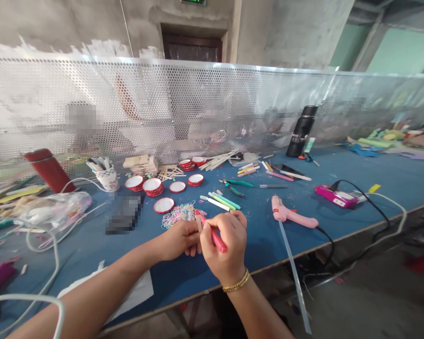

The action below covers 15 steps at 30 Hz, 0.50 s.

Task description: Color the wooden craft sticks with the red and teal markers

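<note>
The wooden stick [198,221] stands tilted upward from the left hand [185,239], its lower part between the thumb and fingers, its upper end clear of them; that grip is closed on it. The red marker [218,241] lies slantwise through the right hand [226,238], whose grip is clamped around its barrel, with the marker's front end at the stick; whether the two touch cannot be determined. Both hands are above the tabletop [257,230], near its front edge. Just beyond the left hand lies a heap of coloured bands [182,215], with a red-rimmed lid [164,205] beside it. Beyond the right hand are green pens [223,201] and, farther back, pliers [236,184] with parted handles. To the right lies a pink glue gun [293,215], a clear glue stick [292,268] extending from it past the table edge. To the left lies a phone [124,215], partly blurred. A black bottle [301,133] stands farther back at right, before a perforated screen [144,94].
</note>
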Available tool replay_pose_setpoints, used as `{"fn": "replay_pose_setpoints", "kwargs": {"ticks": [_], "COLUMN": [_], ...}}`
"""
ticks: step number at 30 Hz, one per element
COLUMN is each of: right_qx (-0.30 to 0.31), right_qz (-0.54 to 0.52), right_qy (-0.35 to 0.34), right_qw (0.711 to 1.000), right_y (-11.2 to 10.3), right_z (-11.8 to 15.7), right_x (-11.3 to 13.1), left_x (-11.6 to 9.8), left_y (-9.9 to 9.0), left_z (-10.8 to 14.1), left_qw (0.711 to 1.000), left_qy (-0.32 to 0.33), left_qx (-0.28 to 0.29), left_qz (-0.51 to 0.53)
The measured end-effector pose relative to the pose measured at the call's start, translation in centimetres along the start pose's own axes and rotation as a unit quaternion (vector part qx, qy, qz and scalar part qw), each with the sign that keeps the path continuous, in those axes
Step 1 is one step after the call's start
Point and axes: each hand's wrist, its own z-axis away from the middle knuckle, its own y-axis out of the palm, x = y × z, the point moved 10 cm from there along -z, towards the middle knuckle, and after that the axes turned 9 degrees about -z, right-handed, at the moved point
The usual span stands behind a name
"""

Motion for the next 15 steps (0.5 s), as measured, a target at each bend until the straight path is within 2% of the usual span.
{"fn": "replay_pose_setpoints", "kwargs": {"ticks": [8, 15], "right_qx": [0.015, -0.004], "right_qz": [-0.015, -0.005], "right_qy": [-0.008, -0.002], "right_qw": [1.000, 1.000], "right_y": [0.30, -0.06], "right_z": [-0.05, 0.00], "right_x": [0.30, 0.02], "left_x": [0.23, -0.14], "left_y": [-0.02, 0.00], "left_z": [-0.11, -0.12], "left_qw": [1.000, 1.000], "left_qy": [0.002, 0.005], "left_qx": [-0.001, 0.002], "left_qz": [-0.006, 0.000]}}
